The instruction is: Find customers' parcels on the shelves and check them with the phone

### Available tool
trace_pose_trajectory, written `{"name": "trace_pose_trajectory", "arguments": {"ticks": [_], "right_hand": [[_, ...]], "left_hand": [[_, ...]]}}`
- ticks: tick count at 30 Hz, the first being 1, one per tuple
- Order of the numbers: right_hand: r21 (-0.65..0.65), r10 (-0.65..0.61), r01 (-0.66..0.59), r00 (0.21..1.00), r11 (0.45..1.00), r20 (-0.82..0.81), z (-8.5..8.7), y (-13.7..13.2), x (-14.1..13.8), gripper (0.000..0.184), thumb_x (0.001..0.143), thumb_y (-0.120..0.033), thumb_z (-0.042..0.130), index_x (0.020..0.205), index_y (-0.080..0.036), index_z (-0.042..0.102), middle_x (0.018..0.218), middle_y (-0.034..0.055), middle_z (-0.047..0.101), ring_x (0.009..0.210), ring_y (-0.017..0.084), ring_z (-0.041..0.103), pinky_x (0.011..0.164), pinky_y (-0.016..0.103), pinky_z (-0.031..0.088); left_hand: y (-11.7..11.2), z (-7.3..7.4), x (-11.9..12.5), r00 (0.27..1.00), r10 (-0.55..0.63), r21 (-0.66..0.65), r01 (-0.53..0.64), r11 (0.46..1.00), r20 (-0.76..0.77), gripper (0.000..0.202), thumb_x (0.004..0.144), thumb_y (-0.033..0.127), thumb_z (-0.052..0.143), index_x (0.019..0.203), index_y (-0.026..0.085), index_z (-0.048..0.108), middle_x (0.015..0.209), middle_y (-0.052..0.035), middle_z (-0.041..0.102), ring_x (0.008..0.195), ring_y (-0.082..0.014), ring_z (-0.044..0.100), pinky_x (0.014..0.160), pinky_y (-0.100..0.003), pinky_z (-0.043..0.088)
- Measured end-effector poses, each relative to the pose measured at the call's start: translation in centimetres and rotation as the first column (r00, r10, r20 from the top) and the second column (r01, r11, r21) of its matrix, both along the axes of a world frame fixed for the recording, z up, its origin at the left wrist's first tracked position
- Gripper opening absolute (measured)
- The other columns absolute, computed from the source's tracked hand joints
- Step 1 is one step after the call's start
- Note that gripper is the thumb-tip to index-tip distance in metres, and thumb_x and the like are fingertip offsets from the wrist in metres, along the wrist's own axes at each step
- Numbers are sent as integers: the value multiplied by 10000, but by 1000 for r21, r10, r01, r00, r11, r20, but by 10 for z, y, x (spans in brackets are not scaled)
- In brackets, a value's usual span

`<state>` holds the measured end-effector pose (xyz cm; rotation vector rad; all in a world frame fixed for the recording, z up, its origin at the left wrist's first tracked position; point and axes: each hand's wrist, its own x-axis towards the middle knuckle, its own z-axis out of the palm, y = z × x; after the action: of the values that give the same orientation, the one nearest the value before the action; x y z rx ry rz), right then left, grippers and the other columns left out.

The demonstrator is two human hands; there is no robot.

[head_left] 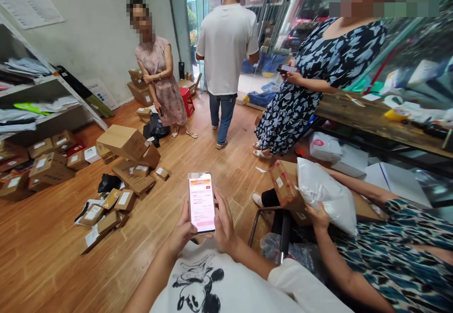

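Observation:
A smartphone [201,204] with a lit, mostly white and pink screen is held upright in front of my chest. My left hand [181,230] grips its lower left side, the thumb at the bottom corner of the screen. Along the right edge, my right hand [223,221] closes round the phone with its thumb beside the lower right corner. The fingers behind the phone are hidden. The small text on the screen is too fine to read.
Cardboard parcels [122,143] lie in piles on the wooden floor to the left, by a shelf [46,86] of bagged packages. Close on my right, a seated person holds a white plastic parcel [327,192] beside a carton [285,183]. Several people stand ahead near a glass door.

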<state>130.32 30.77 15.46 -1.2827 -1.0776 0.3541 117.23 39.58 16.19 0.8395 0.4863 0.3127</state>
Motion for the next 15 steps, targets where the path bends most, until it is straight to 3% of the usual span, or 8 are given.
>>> {"name": "trace_pose_trajectory", "arguments": {"ticks": [7,12,15], "right_hand": [[-22,2,0,995,1000,101,0,0,4,621,974,-539,246,1528,-263,201,1487,130,316,1343,333,337,1090,533,303],[-75,26,5,912,997,408,3,3,15,580,942,-596,301,1483,-385,320,1572,24,74,1379,400,193,1109,635,164],[-135,81,-18,878,991,473,7,8,17,579,913,-634,359,1447,-413,387,1588,-29,-26,1395,433,92,1123,650,85]], "left_hand": [[2,-1,-2,999,32,-29,-32,999,23,1101,619,124,508,1514,397,-72,1489,-41,423,1236,-345,485,902,-483,498],[2,-5,0,996,78,-18,-78,997,37,1093,610,126,493,1529,363,-48,1482,-14,446,1308,-318,420,1003,-458,415],[2,-8,2,994,85,17,-87,996,66,1102,597,126,498,1538,330,-39,1486,-9,446,1344,-294,382,1069,-424,342]]}}
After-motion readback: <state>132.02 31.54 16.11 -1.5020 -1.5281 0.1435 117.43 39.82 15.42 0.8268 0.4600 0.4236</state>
